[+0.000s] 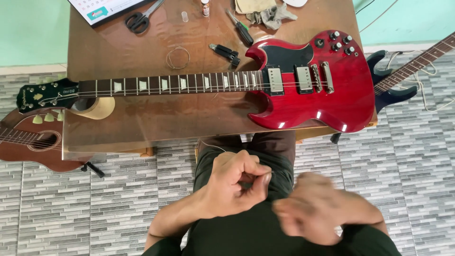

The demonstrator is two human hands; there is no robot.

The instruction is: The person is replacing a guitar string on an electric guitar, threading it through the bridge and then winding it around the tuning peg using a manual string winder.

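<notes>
Item: red electric guitar [313, 80], flat on far wooden table [142, 123]. My left hand [234, 182] curled, pinching thin guitar string [207, 144]; my right hand [317, 208] blurred, grasp indeterminate. Risk: loose string whipping or kinking, likely if pinch slips.

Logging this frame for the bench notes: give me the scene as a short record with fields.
Left hand: left hand closed in a loose fist over the lap, apparently pinching a thin wire
Right hand: right hand blurred, grip unclear
Table: red electric guitar lying flat on the wooden table
Tools: scissors, screwdriver, coiled string, cloth
Floor: acoustic guitar left
</notes>
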